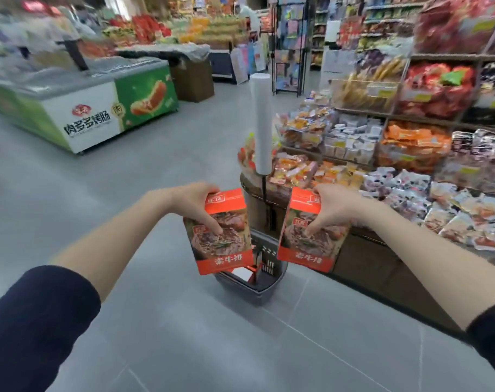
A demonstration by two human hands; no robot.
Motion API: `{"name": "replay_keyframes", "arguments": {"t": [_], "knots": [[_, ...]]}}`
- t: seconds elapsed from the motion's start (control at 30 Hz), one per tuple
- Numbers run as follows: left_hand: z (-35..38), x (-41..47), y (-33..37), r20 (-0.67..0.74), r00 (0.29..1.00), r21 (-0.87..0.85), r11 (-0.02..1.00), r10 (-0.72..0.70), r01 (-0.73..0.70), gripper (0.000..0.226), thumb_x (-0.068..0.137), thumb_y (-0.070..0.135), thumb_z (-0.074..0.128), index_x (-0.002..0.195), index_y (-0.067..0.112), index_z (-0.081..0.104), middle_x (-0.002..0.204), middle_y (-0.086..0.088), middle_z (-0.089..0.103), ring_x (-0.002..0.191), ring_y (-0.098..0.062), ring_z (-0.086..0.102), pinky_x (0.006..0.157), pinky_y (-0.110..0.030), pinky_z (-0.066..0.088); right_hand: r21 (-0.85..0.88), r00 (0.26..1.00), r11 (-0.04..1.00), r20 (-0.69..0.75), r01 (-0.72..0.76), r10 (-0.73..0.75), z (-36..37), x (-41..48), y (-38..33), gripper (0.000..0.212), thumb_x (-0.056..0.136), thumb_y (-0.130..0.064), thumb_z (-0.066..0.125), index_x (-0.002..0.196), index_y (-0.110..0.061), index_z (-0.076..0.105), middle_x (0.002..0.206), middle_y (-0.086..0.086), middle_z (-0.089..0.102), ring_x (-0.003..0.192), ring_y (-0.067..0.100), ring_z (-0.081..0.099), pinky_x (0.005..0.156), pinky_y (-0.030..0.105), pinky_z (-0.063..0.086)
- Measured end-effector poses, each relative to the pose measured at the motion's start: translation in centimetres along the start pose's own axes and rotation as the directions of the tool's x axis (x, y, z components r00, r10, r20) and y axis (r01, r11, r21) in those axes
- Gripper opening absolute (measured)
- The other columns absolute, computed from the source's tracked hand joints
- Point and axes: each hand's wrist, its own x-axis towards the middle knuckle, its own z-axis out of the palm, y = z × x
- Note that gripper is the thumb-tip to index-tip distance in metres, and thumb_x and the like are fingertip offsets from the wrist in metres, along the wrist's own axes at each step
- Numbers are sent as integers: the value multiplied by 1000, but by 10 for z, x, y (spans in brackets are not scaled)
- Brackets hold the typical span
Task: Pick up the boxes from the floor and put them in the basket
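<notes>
I hold two orange-red boxes with a food picture on the front, one in each hand, above a dark grey basket [252,290] that stands on the floor. My left hand [197,206] grips the left box [223,244] from its top, thumb across the front. My right hand [329,210] grips the right box [308,247] the same way. Both boxes hang upright, a little apart, over the basket's far half. Inside the basket a red and white box [245,272] shows between them.
A snack display [410,171] with several packets runs along the right, its dark base close to the basket. A white pole [261,123] rises behind the basket. A green and white freezer [93,108] stands at the left. Grey tiled floor [184,335] lies in front.
</notes>
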Motion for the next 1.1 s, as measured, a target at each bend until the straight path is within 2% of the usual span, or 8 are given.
{"name": "replay_keyframes", "arguments": {"t": [0.13,0.27,0.37,0.47,0.6,0.73,0.9,1.1], "knots": [[-3,19,-52,-9,998,-36,998,-55,55,68,61,39,86,116,23,49,112,5,61,99,-15,60,87,-33,52,13,996,997,33,78,-78,10,57,-30,85,51,-64,77,114,-17,45,108,1,57,95,21,55,83,38,52],[-10,57,-93,0,996,-26,995,-94,94,77,59,43,86,123,22,48,114,6,59,104,-16,59,90,-34,51,2,982,986,92,168,-167,20,125,-50,77,53,-66,75,106,-19,44,101,-3,56,89,17,54,80,36,52],[-21,98,-123,44,990,-22,991,-133,134,78,57,44,86,122,20,49,115,4,60,104,-17,60,91,-38,52,-39,967,972,111,233,-228,26,185,-60,81,52,-66,74,111,-20,43,108,-2,56,94,18,54,83,37,51],[-35,141,-150,62,986,2,988,-153,153,79,54,47,87,119,21,50,113,4,61,100,-17,60,88,-37,52,-70,956,958,118,279,-270,26,243,-66,90,50,-69,73,118,-18,44,113,-1,57,101,21,55,86,39,50],[-45,185,-179,44,985,-11,986,-165,166,80,57,42,87,122,17,48,113,3,56,105,-18,56,89,-34,49,-106,939,937,128,333,-319,28,310,-76,89,49,-68,73,118,-19,45,113,-1,58,103,22,56,85,39,49],[-46,219,-201,49,985,-40,986,-163,165,77,58,38,87,121,16,48,110,3,55,101,-17,55,85,-30,48,-91,934,932,112,350,-340,38,359,-84,88,46,-68,73,115,-20,47,113,0,60,103,22,57,87,41,50],[-43,266,-234,125,982,-45,988,-139,146,78,56,40,88,119,17,48,106,6,54,98,-16,55,81,-27,46,-52,938,942,121,332,-324,54,402,-89,90,47,-68,74,117,-18,47,115,0,59,106,23,56,89,41,48],[-34,339,-278,229,973,-1,999,-31,32,85,56,40,88,125,17,44,120,1,55,110,-20,54,89,-31,46,-46,967,975,145,217,-209,87,437,-89,92,48,-66,76,118,-16,46,116,3,58,106,24,54,89,40,46]]}}
